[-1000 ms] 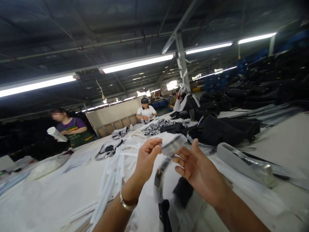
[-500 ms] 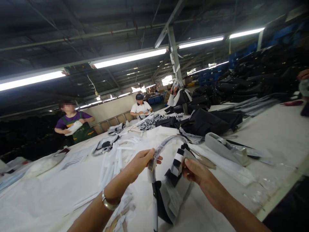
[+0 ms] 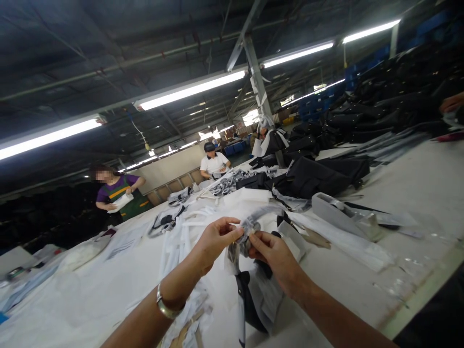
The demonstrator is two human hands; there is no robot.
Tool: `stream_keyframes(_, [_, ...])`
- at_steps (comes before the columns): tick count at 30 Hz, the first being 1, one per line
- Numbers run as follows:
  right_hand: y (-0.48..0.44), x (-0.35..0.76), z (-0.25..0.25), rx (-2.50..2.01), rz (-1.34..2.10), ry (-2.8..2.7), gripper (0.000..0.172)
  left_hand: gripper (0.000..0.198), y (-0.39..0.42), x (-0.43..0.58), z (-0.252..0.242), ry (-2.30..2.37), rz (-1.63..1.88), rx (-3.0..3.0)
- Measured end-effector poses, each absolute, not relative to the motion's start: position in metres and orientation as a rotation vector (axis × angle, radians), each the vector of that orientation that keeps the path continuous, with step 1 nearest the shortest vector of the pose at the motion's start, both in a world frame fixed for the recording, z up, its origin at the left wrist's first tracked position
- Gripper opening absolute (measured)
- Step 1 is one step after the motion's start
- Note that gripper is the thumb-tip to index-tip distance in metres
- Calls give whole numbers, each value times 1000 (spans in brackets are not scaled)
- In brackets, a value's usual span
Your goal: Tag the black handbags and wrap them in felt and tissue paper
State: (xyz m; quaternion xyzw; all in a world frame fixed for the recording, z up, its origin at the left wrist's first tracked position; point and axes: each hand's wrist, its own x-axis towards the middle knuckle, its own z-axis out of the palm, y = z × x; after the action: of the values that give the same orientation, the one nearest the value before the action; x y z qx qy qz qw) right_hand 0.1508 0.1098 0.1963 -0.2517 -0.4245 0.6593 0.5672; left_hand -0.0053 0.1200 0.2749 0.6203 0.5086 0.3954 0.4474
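My left hand (image 3: 217,239), with a silver bracelet (image 3: 166,304) on its wrist, pinches a strap wrapped in clear plastic (image 3: 248,237) in the middle of the view. Close beside it, the fingers of my right hand (image 3: 273,258) are closed on the same wrapped strap. The plastic bunches up between both sets of fingertips. Below the hands hangs a black piece with clear and white wrapping (image 3: 250,302), partly hidden by my right hand and forearm. Whether it is joined to the strap I cannot tell.
White strips (image 3: 176,246) lie left of my hands on the white table (image 3: 97,290). To the right stands a grey tape dispenser (image 3: 340,217). Black bags (image 3: 322,176) are heaped behind. Two co-workers (image 3: 123,193) are across the table; another person's hand (image 3: 453,103) shows far right.
My hands have come together on the wrapped strap. My right hand moved left from the black-and-white wrapped part, which is now mostly covered. The whole view has shifted slightly.
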Motion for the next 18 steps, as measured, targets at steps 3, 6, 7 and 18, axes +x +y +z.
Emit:
stream_keyframes(3, [109, 154, 199, -567, 1549, -985, 40, 52, 119, -5, 280, 1275, 896, 1543])
stream_keyframes(6, [113, 159, 196, -567, 1476, -1019, 38, 43, 117, -3, 284, 1231, 749, 1560])
stream_keyframes(7, [116, 161, 195, -583, 1435, -1045, 36, 40, 117, -2, 284, 1205, 716, 1569])
stream_keyframes(18, [139, 228, 172, -1121, 629, -1661, 36, 39, 108, 8, 257, 1076, 779, 1456])
